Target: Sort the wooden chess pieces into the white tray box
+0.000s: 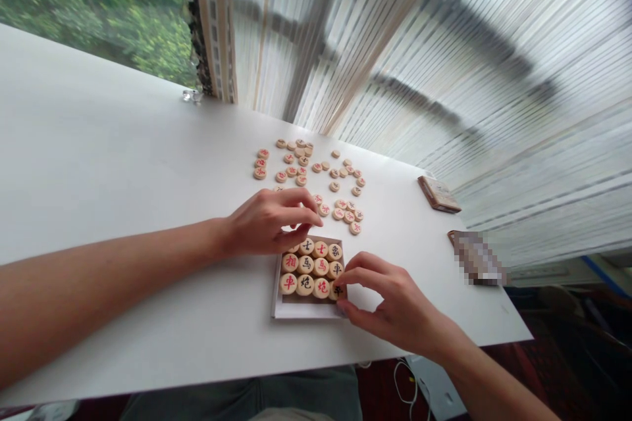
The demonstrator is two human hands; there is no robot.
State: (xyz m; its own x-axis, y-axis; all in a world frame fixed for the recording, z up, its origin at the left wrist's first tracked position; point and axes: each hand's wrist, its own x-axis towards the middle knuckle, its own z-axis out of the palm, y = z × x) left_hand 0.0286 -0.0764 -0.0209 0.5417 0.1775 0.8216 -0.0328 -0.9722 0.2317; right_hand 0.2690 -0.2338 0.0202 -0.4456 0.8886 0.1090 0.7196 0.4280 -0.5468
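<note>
A shallow white box (309,311) holds rows of round wooden Chinese chess pieces with red and black characters. My right hand (395,299) reaches in from the right, thumb and fingers closed on a Chinese chess piece (338,291) at the box's lower right corner. The fingertips partly cover that piece. Over the far left edge of the box hovers my left hand (271,218), fingers loosely bent and apart, with nothing visible between them. It hides part of the top row. Just beyond it, more loose Chinese chess pieces (349,216) lie scattered in groups.
The white table (148,177) runs along a window with a striped sheer curtain (395,33). A small brown box (438,195) and a blurred-out flat item (476,258) lie at the right side. A white cable (407,401) hangs below the front edge.
</note>
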